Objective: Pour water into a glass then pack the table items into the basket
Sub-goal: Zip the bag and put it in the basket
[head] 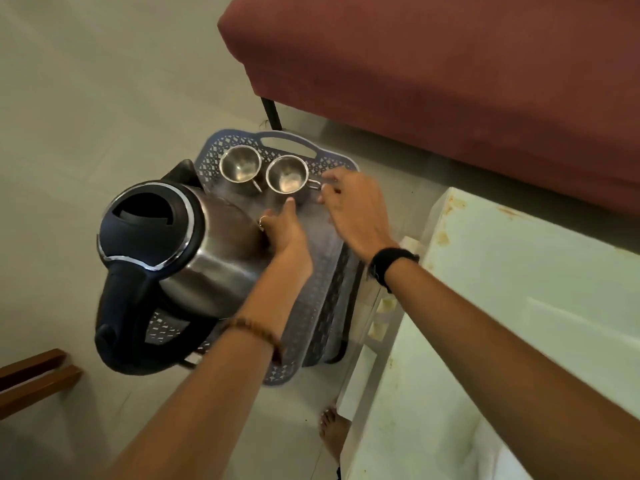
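A grey-blue lattice basket (291, 140) stands on the floor. In it are a steel electric kettle (207, 251) with a black lid and handle, and two small steel cups side by side at the far end, the left cup (240, 165) and the right cup (286, 174). Both cups look empty. My right hand (353, 209) pinches the wire handle of the right cup with its fingertips. My left hand (284, 230) lies beside the kettle's body, fingers stretched out, one fingertip touching the near side of the right cup.
A white, stained table (519, 306) fills the right side, close against the basket. A maroon sofa (433, 81) with a black leg is beyond the basket. Wooden slats (34, 375) are at the lower left, and my bare foot (332, 431) is on the tiled floor.
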Demonstrator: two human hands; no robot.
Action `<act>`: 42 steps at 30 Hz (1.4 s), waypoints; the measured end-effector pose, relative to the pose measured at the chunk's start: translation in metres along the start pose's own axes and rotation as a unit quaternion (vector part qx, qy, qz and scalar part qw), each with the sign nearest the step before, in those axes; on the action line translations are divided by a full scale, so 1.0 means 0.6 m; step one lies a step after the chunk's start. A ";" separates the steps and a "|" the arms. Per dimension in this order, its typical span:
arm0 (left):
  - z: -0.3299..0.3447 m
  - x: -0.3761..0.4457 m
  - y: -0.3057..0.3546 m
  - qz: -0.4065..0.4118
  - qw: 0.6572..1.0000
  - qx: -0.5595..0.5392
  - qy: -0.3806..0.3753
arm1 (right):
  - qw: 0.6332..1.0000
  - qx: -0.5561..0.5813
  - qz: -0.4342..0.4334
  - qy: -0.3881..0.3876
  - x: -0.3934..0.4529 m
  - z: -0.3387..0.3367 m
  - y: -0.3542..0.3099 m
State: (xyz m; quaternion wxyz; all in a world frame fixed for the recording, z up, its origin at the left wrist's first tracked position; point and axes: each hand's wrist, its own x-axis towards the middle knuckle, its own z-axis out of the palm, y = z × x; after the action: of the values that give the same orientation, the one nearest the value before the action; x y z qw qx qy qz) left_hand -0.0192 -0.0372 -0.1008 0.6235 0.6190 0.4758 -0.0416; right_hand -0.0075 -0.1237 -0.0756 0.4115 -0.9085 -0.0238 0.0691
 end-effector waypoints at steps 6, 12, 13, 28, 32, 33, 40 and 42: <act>-0.006 -0.206 -0.128 0.292 0.949 0.099 -0.062 | 0.989 0.120 0.054 0.065 -0.181 -0.089 0.085; 0.022 -0.373 -0.313 0.351 0.841 0.290 -0.293 | 0.976 0.047 0.210 0.041 -0.402 -0.205 0.261; 0.029 -0.392 -0.341 0.367 0.815 0.321 -0.312 | 0.973 0.032 0.225 0.035 -0.438 -0.222 0.289; 0.141 -0.526 -0.628 0.438 0.445 0.634 -0.456 | 0.963 -0.146 0.123 -0.189 -0.730 -0.357 0.558; 0.147 -0.542 -0.648 0.446 0.428 0.665 -0.419 | 0.951 -0.166 0.068 -0.253 -0.749 -0.336 0.568; 0.148 -0.542 -0.649 0.445 0.433 0.663 -0.418 | 0.950 -0.167 0.063 -0.256 -0.751 -0.331 0.569; 0.137 -0.520 -0.634 0.442 0.454 0.640 -0.434 | 0.951 -0.188 0.042 -0.241 -0.747 -0.300 0.578; 0.135 -0.514 -0.634 0.438 0.450 0.634 -0.451 | 0.950 -0.197 0.027 -0.241 -0.740 -0.292 0.580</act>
State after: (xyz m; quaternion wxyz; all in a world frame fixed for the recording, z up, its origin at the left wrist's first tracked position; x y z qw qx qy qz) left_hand -0.3868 -0.3564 -0.1984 0.1207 0.8639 -0.3644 -0.3262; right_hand -0.4263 -0.5285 -0.1756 0.2048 -0.9280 -0.1112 0.2907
